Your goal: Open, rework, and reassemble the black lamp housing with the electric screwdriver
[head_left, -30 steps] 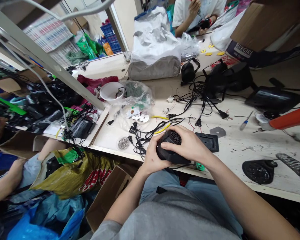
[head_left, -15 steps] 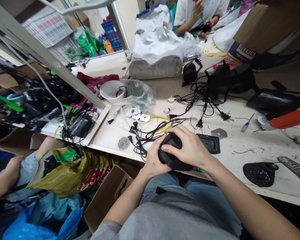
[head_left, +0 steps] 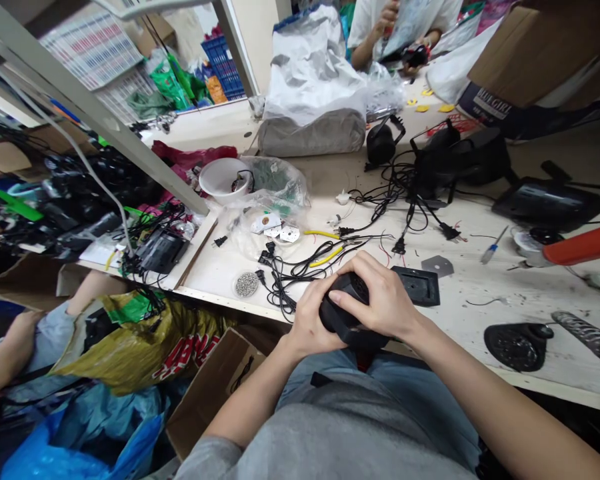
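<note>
A black plastic housing (head_left: pixel 339 316) with a slotted vent on its top is held over the bench's front edge, close to my body. My left hand (head_left: pixel 310 321) is wrapped round its left side. My right hand (head_left: pixel 387 299) grips it from the right, fingers over the far side and thumb across the top. Just beyond lie yellow-handled pliers (head_left: pixel 326 258) and black power cords (head_left: pixel 280 283) with plugs. Right of my right hand lie a black rectangular plastic part (head_left: pixel 423 287) and a thin grey plate (head_left: pixel 437 266). The housing's underside is hidden.
A dish of small metal screws (head_left: pixel 245 285) sits near the front edge. Behind it are a white bowl (head_left: pixel 224 181) and clear plastic bags. At right are a screwdriver (head_left: pixel 493 247), an orange-handled tool (head_left: pixel 583 245) and black housings (head_left: pixel 550 203). A co-worker (head_left: pixel 375 37) sits opposite.
The housing and both my hands have shifted slightly right and tilted a little, still gripping. Across the bench, the co-worker's hands have moved slightly.
</note>
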`<state>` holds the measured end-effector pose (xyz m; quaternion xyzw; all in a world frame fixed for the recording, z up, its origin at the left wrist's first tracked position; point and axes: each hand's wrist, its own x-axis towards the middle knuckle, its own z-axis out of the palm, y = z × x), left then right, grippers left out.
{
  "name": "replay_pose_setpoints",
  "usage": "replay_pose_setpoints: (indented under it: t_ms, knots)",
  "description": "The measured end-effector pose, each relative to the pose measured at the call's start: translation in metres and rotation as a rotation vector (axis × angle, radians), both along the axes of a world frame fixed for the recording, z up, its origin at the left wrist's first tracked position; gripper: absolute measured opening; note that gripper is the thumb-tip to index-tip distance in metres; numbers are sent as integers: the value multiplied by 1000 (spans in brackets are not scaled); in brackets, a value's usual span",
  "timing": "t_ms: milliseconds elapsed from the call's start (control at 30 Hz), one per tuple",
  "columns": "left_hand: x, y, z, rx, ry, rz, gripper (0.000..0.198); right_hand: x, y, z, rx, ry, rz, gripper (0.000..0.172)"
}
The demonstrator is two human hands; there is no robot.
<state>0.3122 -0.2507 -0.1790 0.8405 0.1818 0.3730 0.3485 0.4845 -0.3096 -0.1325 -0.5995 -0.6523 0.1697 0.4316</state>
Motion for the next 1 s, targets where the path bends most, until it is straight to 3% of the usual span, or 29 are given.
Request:
replay_pose_setpoints:
  t_ms: [200, 367, 500, 633, 767, 867, 1000]
  knots:
    - [3, 4, -6, 202, -61, 100, 83, -7, -1, 6, 53, 19, -29, 26]
    - [3, 0, -3, 171, 13, 147, 80, -7, 3, 0, 68, 61, -42, 17]
    - [5, -4, -4, 49, 40, 155, 77, -5, 6, -5, 19, 92, -72, 22]
    - [8, -1, -6, -314, 39, 159, 81, 4, 14, -5, -195, 153, -135, 47]
    - [6, 16, -5, -932, -30, 47, 57, 17, 21, -8, -312, 414, -74, 74]
    - [-1, 30, -4, -1317, -32, -149, 41, 19, 21, -9, -249, 561, -50, 75]
    - [-10, 41, -4, -1473, 38, -279, 47, 9, 18, -8, -31, 637, 41, 63]
